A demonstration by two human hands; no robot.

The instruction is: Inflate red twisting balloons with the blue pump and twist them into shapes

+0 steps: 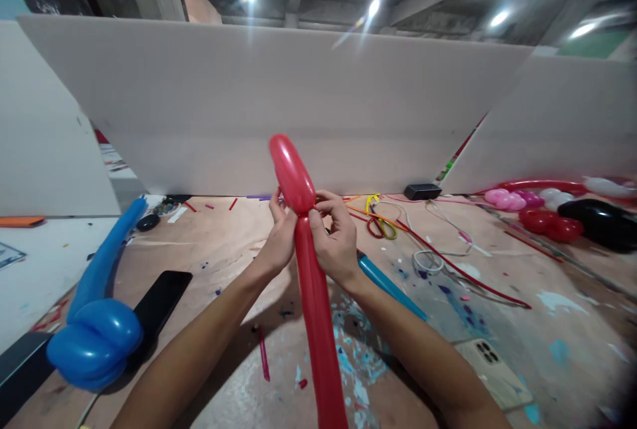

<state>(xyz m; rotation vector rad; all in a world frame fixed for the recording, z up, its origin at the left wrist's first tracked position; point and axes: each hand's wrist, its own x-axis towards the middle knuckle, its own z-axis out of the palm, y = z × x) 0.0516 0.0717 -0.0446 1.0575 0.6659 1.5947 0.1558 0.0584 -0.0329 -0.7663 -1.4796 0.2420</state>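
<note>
A long red balloon (314,309) runs from the bottom edge up to the middle of the view. It narrows at a pinched joint, above which a shorter red segment leans up and to the left. My left hand (282,233) is closed on the balloon from the left side of that joint. On the other side, my right hand (336,233) grips the same joint, its thumb against the red rubber and its fingers curled. Both hands are raised over the paint-stained table (239,343).
A twisted blue balloon (97,343) and a black phone (162,303) lie left. Toward the right are a blue tool (391,286), a pale phone (492,369), loose cords, a black box (422,191) and a black balloon (604,223). A white panel (298,97) stands behind.
</note>
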